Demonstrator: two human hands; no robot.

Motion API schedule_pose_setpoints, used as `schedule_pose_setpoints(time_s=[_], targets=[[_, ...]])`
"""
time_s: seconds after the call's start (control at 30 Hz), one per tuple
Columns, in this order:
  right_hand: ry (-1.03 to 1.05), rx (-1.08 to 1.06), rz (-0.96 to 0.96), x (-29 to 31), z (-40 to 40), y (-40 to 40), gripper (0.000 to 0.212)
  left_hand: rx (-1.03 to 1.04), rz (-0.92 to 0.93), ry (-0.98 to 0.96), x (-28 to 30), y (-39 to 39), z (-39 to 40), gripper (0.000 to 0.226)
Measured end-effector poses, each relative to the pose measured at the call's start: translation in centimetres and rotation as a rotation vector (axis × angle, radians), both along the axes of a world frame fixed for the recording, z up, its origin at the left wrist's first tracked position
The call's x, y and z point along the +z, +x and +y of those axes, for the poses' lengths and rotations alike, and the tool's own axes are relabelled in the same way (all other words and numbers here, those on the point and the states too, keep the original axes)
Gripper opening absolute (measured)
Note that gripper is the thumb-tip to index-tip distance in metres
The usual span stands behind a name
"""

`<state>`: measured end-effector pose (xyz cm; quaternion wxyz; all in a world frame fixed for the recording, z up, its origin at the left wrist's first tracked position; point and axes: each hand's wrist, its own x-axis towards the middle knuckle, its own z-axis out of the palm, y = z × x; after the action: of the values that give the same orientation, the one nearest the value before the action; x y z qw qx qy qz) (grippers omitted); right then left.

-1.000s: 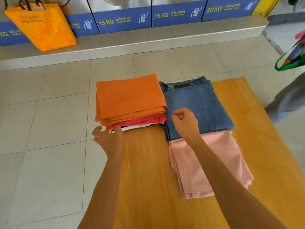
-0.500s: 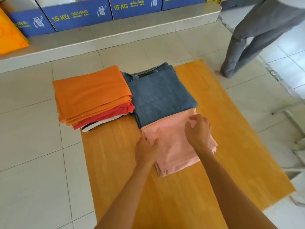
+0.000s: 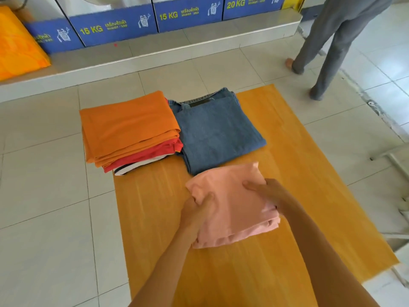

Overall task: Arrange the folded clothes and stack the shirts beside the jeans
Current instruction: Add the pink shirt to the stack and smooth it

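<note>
Two hands, the left hand [image 3: 197,209] and right hand [image 3: 265,191], have fingers clamped on opposite edges of the soft, light pink shirt [image 3: 232,204], which likely sags unless supported underneath.

— What do you have at frame centre?

— I see my left hand [image 3: 197,209] and right hand [image 3: 269,191] gripping a folded pink shirt [image 3: 232,202] from both sides, over the yellow table [image 3: 309,185].

— And above that?

— Folded jeans [image 3: 214,131] touching the shirt's far edge; left of them, an orange-topped shirt stack [image 3: 130,127]. Grey-trousered legs [image 3: 327,45] stand upper right.
</note>
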<state>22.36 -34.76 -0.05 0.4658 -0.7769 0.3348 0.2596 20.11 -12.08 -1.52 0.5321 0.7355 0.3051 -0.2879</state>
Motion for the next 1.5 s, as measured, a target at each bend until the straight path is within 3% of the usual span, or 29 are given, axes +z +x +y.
schedule_pose_setpoints(time_s=[0.13,0.3,0.5,0.77,1.07,1.17,1.3,1.5], targets=[[0.14,0.015,-0.083,0.9,4.2,-2.8,0.049,0.154,0.009,-0.157,1.1,-2.1,2.4,0.051],[0.247,0.043,-0.156,3.2,8.1,-3.3,0.038,0.2,-0.035,-0.11,4.4,-2.9,7.2,0.052],[0.371,0.141,-0.303,8.1,12.5,4.4,0.033,0.255,-0.237,-0.015,10.4,2.4,14.2,0.046],[0.358,0.284,-0.465,12.5,19.1,17.5,0.036,0.313,-0.452,0.092,14.2,12.4,20.3,0.037],[0.277,0.304,-0.476,9.5,22.2,25.9,0.045,0.336,-0.452,0.208,11.6,21.4,23.6,0.047],[0.17,0.335,-0.433,6.9,22.6,26.7,0.053,0.255,-0.391,0.402,8.9,22.1,23.9,0.053],[0.097,0.4,-0.432,3.6,23.1,25.1,0.051,0.125,-0.347,0.637,4.8,20.9,24.0,0.064],[0.078,0.342,-0.53,3.3,22.9,25.9,0.034,0.143,-0.447,0.674,5.1,22.1,24.7,0.055]])
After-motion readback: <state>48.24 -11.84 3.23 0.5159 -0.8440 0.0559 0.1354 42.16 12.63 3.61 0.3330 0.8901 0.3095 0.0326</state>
